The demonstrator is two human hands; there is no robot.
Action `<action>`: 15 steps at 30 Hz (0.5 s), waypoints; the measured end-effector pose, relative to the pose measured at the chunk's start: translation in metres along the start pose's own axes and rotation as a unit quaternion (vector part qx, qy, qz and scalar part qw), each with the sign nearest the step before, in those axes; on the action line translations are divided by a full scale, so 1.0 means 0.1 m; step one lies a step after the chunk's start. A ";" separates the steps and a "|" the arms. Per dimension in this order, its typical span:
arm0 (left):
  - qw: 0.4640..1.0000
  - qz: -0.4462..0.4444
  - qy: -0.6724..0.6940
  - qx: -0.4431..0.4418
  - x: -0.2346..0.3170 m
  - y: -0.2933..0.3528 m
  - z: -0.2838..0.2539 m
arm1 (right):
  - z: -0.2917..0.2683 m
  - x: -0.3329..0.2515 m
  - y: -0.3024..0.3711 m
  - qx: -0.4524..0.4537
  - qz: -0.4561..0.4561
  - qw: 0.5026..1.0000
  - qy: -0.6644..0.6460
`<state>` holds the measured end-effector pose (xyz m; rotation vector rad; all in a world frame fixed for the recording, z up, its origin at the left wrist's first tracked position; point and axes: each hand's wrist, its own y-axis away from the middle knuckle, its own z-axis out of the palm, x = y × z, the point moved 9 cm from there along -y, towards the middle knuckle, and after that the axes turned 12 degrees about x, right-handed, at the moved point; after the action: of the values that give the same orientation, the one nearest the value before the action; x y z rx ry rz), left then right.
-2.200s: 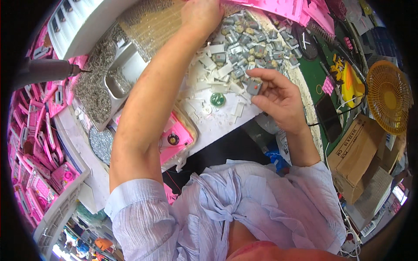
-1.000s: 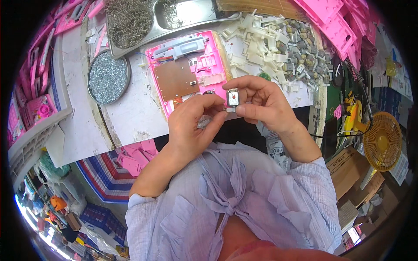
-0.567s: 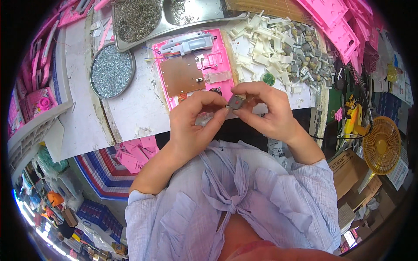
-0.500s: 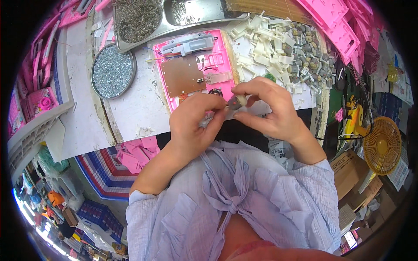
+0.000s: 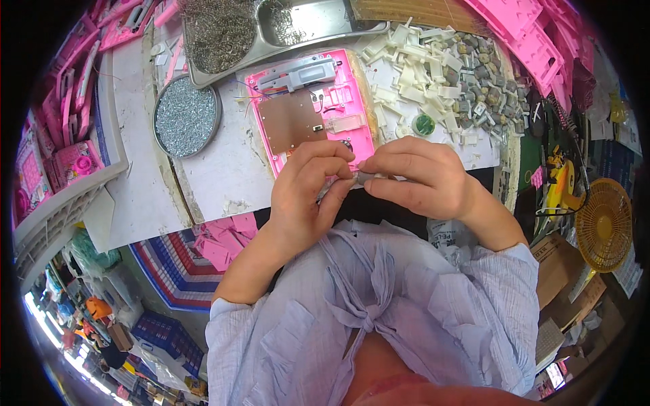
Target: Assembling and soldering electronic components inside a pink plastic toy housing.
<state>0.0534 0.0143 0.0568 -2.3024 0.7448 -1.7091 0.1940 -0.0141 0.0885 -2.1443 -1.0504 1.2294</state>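
Close over the near edge of the bench, my two hands meet fingertip to fingertip. Thumb and fingers of my right hand (image 5: 430, 177) pinch a small grey part (image 5: 369, 177), mostly covered by the fingers. My left hand (image 5: 305, 186) is closed in a pinch at the left end of that part; what lies between its fingertips is too small to make out. Just beyond the hands lies an open pink plastic casing (image 5: 371, 132). It carries a brown circuit board (image 5: 288, 120), a long grey plastic piece (image 5: 298, 74) and thin wires. My left fingers hide its near edge.
White plastic pieces (image 5: 413, 74) and grey parts (image 5: 477, 105) are heaped at the right, beside a green round thing (image 5: 423, 124). A bowl of tiny screws (image 5: 218, 111) stands left, a metal tray of springs (image 5: 256, 57) behind. Pink casings (image 5: 521, 40) pile up at far right.
My right fingers have closed in around the grey part and come nearer the left hand, covering more of it. The whole view has shifted slightly, with the bench appearing farther right.
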 end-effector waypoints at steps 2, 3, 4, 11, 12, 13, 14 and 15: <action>1.000 0.010 -0.012 0.003 0.02 0.00 0.00 | 0.00 0.00 0.02 -0.001 -0.009 1.000 0.003; 1.000 0.014 -0.015 0.009 0.01 0.00 0.00 | 0.00 0.00 0.03 -0.001 -0.013 1.000 0.005; 1.000 0.017 -0.017 0.014 0.00 0.01 -0.01 | 0.00 0.01 0.04 0.001 -0.006 1.000 0.007; 0.998 0.017 -0.002 0.061 -0.07 0.08 -0.06 | 0.00 0.11 0.15 0.034 0.014 0.999 0.024; 0.998 0.021 0.002 0.055 -0.07 0.06 -0.06 | -0.01 0.13 0.16 0.038 0.014 0.999 0.024; 0.999 0.025 0.006 0.048 -0.07 0.05 -0.06 | -0.02 0.15 0.18 0.038 0.018 0.999 0.030; 0.999 0.000 0.002 0.049 -0.13 0.01 -0.09 | -0.02 0.17 0.19 0.037 0.020 0.998 0.037; 0.998 -0.024 -0.003 0.050 -0.20 -0.03 -0.11 | -0.03 0.19 0.19 0.037 0.022 0.998 0.044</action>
<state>0.0394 0.0284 0.0450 -2.2737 0.5924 -1.7184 0.2095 -0.0100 0.0667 -2.1551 -0.9111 1.1646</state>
